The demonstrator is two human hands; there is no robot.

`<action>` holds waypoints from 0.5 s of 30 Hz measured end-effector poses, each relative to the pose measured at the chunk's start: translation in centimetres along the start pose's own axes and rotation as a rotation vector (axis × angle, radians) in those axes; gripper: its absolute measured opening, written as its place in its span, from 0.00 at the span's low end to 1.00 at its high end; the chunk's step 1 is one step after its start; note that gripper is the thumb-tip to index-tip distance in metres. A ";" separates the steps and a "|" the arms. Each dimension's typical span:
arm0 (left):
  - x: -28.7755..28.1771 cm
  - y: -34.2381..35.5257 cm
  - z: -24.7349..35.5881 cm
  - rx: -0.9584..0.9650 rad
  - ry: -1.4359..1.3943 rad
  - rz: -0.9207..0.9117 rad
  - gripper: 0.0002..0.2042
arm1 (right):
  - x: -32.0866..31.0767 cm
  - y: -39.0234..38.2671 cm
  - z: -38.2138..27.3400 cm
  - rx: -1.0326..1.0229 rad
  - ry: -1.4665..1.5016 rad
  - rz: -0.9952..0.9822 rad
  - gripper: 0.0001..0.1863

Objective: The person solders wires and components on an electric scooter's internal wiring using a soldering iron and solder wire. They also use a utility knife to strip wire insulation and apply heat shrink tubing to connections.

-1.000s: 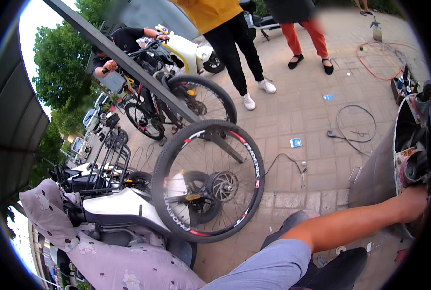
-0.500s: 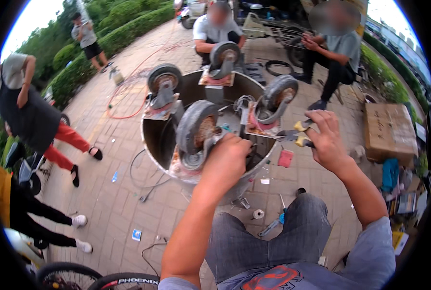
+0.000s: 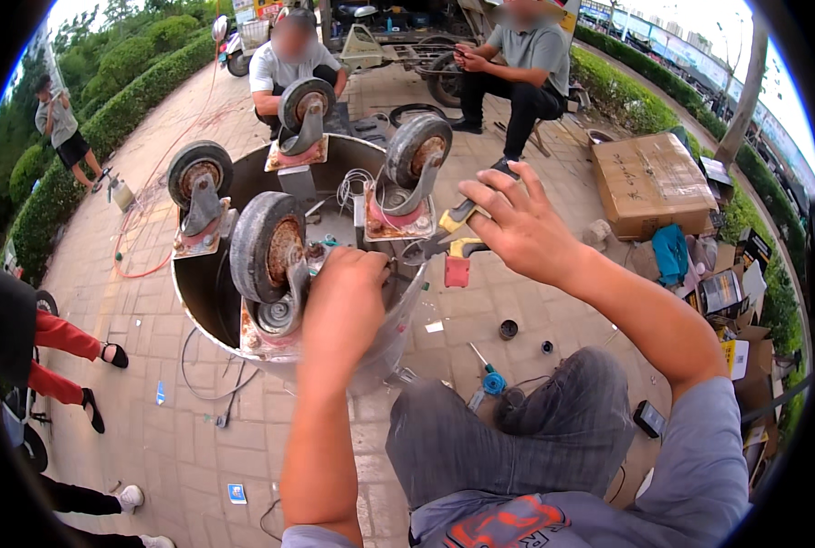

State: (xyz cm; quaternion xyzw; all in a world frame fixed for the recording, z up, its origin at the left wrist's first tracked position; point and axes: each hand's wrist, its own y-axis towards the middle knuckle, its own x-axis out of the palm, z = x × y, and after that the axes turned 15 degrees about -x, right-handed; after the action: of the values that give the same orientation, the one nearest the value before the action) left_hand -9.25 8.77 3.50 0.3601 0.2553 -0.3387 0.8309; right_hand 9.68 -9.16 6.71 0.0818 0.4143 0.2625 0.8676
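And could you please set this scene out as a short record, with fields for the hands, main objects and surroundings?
Right hand: holding pliers with yellow-and-black handles, spread apart
Left hand: curled beside the nearest caster wheel; grip hidden
Drum: round, metal, open-topped
Caster wheels: four, standing above the drum's rim
Ground: paving, with a cable near the drum
Right side: cardboard box
Beyond the drum: one person crouching, another seated

Four caster wheels (image 3: 254, 251); one round metal drum (image 3: 371, 354); one pair of yellow-handled pliers (image 3: 459, 217); wearer's two bare hands (image 3: 345, 290); two crouching or seated people (image 3: 275, 75); one large cardboard box (image 3: 654, 187).
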 end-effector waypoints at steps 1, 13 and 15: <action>0.1 0.1 0.0 -0.002 0.000 -0.003 0.06 | 0.0 0.1 0.1 -0.012 -0.022 -0.004 0.07; 0.4 0.2 -0.1 -0.045 0.024 0.004 0.05 | 0.0 2.4 2.2 -0.161 -0.116 0.068 0.06; 0.3 0.2 0.0 -0.071 0.041 0.001 0.05 | 0.3 2.6 2.3 -0.179 -0.115 0.059 0.06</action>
State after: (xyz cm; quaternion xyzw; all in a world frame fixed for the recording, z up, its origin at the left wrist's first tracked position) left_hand -8.92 8.73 3.35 0.3373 0.2842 -0.3216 0.8379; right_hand 10.56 -6.62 8.96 0.0310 0.3362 0.3189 0.8856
